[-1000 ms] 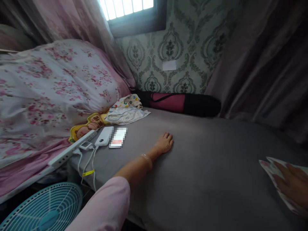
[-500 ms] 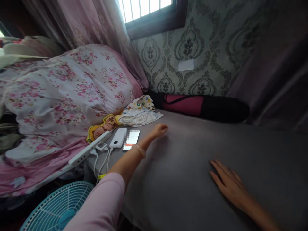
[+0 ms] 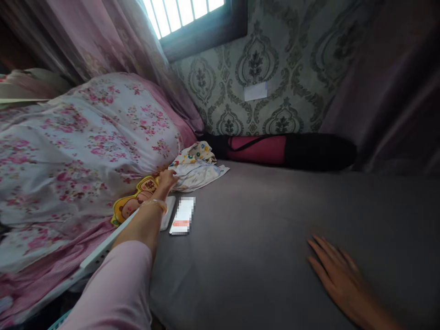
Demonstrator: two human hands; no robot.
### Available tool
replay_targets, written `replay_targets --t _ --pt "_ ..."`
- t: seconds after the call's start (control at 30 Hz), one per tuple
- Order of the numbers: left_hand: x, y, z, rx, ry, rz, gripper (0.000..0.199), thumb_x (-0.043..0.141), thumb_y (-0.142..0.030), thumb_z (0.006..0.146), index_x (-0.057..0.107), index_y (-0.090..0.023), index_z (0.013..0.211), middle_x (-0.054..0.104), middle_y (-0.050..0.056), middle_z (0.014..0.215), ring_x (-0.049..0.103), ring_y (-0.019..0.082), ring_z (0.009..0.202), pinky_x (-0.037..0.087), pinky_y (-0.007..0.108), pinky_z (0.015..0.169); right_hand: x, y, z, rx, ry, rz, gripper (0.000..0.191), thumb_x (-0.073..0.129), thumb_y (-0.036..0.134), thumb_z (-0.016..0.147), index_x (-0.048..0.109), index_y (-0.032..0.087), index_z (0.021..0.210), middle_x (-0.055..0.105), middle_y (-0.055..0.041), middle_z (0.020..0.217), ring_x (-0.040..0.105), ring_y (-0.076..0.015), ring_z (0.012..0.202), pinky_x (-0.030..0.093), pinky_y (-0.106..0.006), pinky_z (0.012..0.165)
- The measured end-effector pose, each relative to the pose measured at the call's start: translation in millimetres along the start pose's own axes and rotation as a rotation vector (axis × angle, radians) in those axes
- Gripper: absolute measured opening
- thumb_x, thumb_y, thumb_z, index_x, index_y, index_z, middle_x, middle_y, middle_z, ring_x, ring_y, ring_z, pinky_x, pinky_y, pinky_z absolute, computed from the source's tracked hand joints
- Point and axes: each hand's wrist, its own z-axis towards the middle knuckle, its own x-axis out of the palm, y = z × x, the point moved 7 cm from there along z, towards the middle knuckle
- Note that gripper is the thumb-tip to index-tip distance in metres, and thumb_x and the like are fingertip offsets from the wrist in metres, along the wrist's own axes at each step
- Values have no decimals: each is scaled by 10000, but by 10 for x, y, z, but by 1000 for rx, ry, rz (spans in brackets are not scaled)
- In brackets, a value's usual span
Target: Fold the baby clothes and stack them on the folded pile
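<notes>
My left hand (image 3: 167,179) is at the left edge of a crumpled pile of printed cloth (image 3: 197,169), white and cream with coloured spots. Its fingers are slightly bent and apart, over or touching the cloth; I see no firm grip. Beside that wrist, which wears a pale bangle (image 3: 161,206), lies a yellow cartoon cushion (image 3: 125,211), partly covered by the arm. A phone (image 3: 183,217) with a lit screen lies right of the forearm, next to a partly hidden white power bank (image 3: 168,213). My right hand (image 3: 338,270) rests flat on the grey bed surface (image 3: 257,220), fingers spread.
A long black and dark-pink bag (image 3: 257,149) lies along the patterned wall. Floral bedding (image 3: 89,137) is heaped on the left. A white power strip (image 3: 99,250) runs under my left arm, and a blue fan (image 3: 60,321) edges in at bottom left.
My left hand has moved left, from the grey surface past the phone to the cloth pile's edge. The view has shifted, and my right hand stays flat on the bed.
</notes>
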Motion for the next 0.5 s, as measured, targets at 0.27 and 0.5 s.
replay_targets --t 0.27,0.5 --pt "106 118 136 -169 -39 -51 276 664 -241 654 733 -125 895 674 198 1074 533 414 1127 426 464 895 -11 16 -25 -25 -34 -32 584 278 524 954 502 193 1380 419 -78 1470 348 -287 1369 273 -541 1125" --pt "10 76 143 -211 -135 -387 199 627 -303 675 679 -113 697 685 159 764 605 382 946 442 428 779 -38 38 -20 -27 -60 -36 582 270 511 958 523 179 1362 443 -94 1452 379 -288 1351 293 -542 1113"
